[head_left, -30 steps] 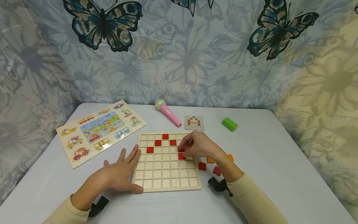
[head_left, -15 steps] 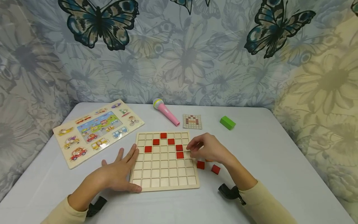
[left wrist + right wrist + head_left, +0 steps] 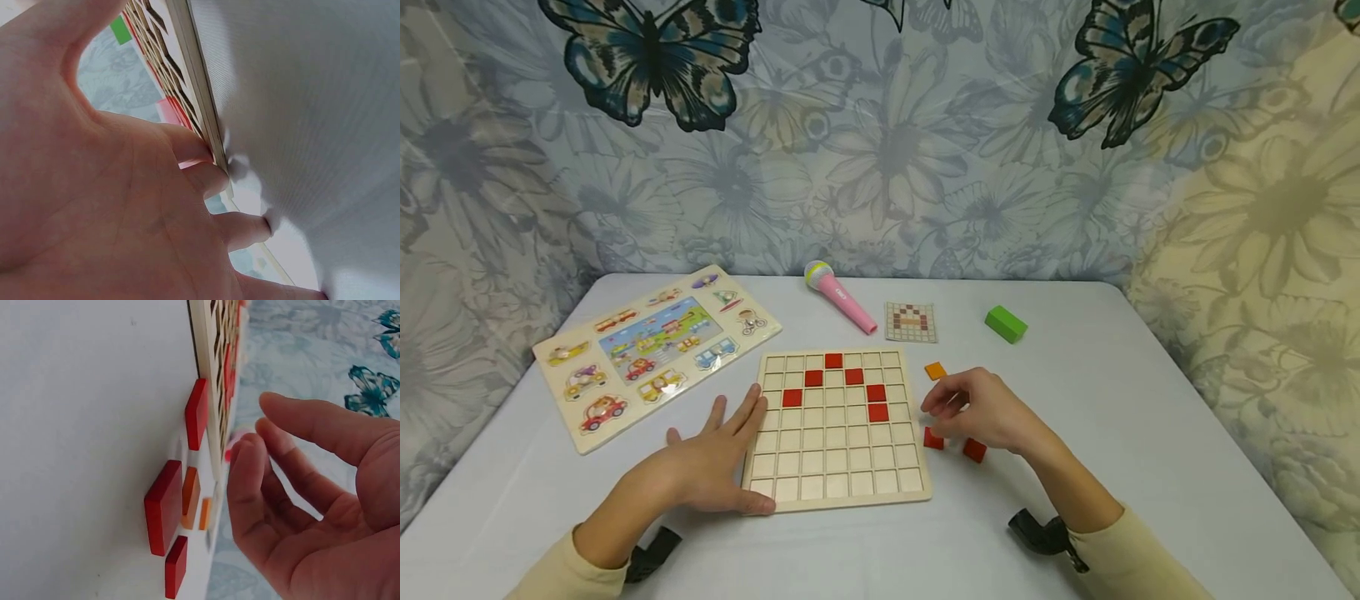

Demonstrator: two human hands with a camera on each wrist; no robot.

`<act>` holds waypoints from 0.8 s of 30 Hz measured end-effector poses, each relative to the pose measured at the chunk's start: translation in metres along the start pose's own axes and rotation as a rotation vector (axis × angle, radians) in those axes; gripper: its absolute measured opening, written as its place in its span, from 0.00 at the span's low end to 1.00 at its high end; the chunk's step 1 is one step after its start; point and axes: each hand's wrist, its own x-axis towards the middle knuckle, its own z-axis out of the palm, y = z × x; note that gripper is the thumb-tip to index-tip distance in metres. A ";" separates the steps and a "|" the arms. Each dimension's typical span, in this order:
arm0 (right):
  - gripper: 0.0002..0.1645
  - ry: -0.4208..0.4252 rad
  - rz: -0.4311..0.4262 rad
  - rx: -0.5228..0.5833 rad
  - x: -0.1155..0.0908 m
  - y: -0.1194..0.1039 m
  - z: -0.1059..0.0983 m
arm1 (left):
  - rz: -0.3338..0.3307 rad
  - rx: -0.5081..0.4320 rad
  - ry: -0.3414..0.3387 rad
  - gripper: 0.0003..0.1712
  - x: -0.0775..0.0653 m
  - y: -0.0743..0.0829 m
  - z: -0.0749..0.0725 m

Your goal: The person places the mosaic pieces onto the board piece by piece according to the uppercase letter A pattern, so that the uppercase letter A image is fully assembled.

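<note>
A square wooden grid board (image 3: 839,452) lies on the table, with several red tiles (image 3: 877,412) set in its upper cells. Along the board's left edge rests my left hand (image 3: 703,471), fingers spread and thumb at the near corner; the left wrist view shows fingertips against the board's side (image 3: 203,81). My right hand (image 3: 988,410) hovers just right of the board, fingers loosely bent, holding nothing. Beneath it lie loose red tiles (image 3: 975,451), with an orange tile (image 3: 935,371) beyond. In the right wrist view, three red tiles (image 3: 164,509) and orange tiles (image 3: 191,490) lie below the fingers.
A vehicle picture puzzle (image 3: 655,358) lies at the back left. Behind the board are a pink toy microphone (image 3: 842,300) and a small card with a grid pattern (image 3: 911,322). A green block (image 3: 1006,324) sits at the back right of the white table (image 3: 1150,433).
My right hand has left the red tile on the board's right side and moved right and nearer, over the loose tiles. The left hand keeps its place on the board's edge.
</note>
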 end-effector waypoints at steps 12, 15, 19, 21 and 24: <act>0.14 0.000 0.047 -0.046 -0.002 -0.001 0.008 | 0.001 0.011 0.004 0.80 0.001 -0.001 0.000; 0.15 -0.004 0.042 -0.089 -0.002 -0.001 0.011 | 0.004 0.014 0.008 0.80 0.002 -0.001 0.000; 0.17 0.001 0.019 -0.157 -0.001 0.000 0.013 | -0.001 0.012 0.008 0.80 0.002 -0.002 0.000; 0.17 0.008 0.006 -0.186 -0.001 0.000 0.014 | -0.005 0.012 0.006 0.80 0.002 -0.002 0.000; 0.16 0.013 0.003 -0.208 -0.001 0.000 0.014 | -0.004 0.015 0.006 0.80 0.002 -0.002 0.001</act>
